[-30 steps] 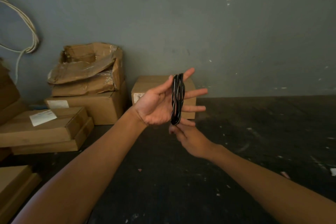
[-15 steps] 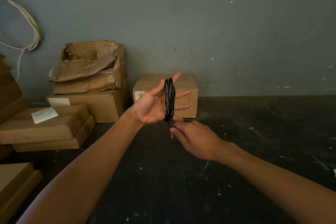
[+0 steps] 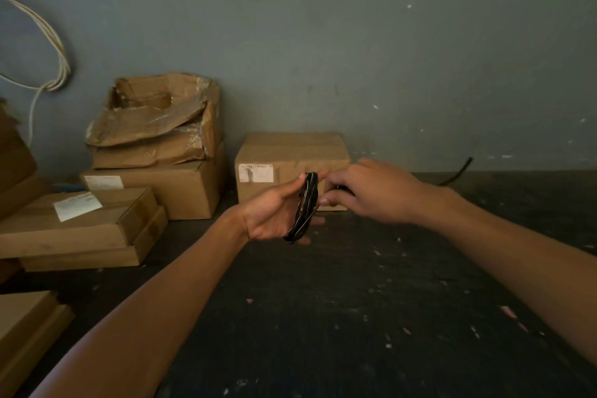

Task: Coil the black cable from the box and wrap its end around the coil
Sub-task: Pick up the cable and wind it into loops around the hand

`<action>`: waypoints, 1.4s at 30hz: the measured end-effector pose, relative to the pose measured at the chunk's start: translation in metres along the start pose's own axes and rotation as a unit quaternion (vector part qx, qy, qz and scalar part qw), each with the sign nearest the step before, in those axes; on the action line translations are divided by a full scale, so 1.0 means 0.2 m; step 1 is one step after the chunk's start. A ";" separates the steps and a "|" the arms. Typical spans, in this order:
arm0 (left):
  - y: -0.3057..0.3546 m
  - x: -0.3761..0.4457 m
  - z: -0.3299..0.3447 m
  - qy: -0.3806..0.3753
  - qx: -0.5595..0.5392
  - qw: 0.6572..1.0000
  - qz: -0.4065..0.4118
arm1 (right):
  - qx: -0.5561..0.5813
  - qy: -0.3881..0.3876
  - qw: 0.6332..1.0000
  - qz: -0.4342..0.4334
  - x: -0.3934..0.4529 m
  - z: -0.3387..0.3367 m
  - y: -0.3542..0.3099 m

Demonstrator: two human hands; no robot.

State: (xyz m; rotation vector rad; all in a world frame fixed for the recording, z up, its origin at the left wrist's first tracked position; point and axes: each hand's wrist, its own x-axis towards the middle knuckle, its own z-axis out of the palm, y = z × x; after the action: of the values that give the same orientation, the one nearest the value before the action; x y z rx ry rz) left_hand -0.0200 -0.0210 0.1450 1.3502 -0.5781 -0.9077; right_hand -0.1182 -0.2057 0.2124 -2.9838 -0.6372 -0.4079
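The black cable is wound into a narrow coil [image 3: 305,207] that loops around the straight fingers of my left hand [image 3: 271,213], held palm up at mid-frame. My right hand [image 3: 374,191] sits just right of the coil with its fingers curled around a dark stretch of the cable. The cable's loose end [image 3: 460,171] sticks out in the air behind my right wrist. The strand between coil and right hand is mostly hidden by my fingers.
A closed cardboard box [image 3: 290,152] stands against the wall right behind my hands. A torn open box [image 3: 155,119] tops a stack at left, with flat boxes [image 3: 80,223] in front. White cord [image 3: 55,52] hangs on the wall. The dark floor [image 3: 355,300] lies below.
My right hand rose from below the coil to its right side, carrying the cable end, which now swings out to the right. My left hand tilted flatter and sank slightly.
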 end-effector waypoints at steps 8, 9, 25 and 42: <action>-0.06 -0.06 0.05 -0.048 0.052 0.996 -0.056 | -0.018 0.032 0.999 0.033 0.07 -0.15 0.14; -0.07 -0.07 0.06 -0.064 0.048 0.995 -0.057 | -0.015 0.034 0.999 0.033 0.07 -0.17 0.16; 0.12 -0.16 0.22 -0.285 -0.060 0.956 0.019 | 0.062 0.105 0.992 0.026 0.04 0.07 0.29; 0.17 -0.08 0.19 -0.205 -0.252 0.928 0.182 | 0.762 0.079 0.633 0.112 -0.05 0.42 -0.14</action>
State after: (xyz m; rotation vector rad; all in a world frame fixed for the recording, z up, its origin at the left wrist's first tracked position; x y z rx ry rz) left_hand -0.0513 -0.0308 0.1866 0.5621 -0.8165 -0.9503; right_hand -0.1176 -0.1746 0.1297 -1.2969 -0.2609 0.0020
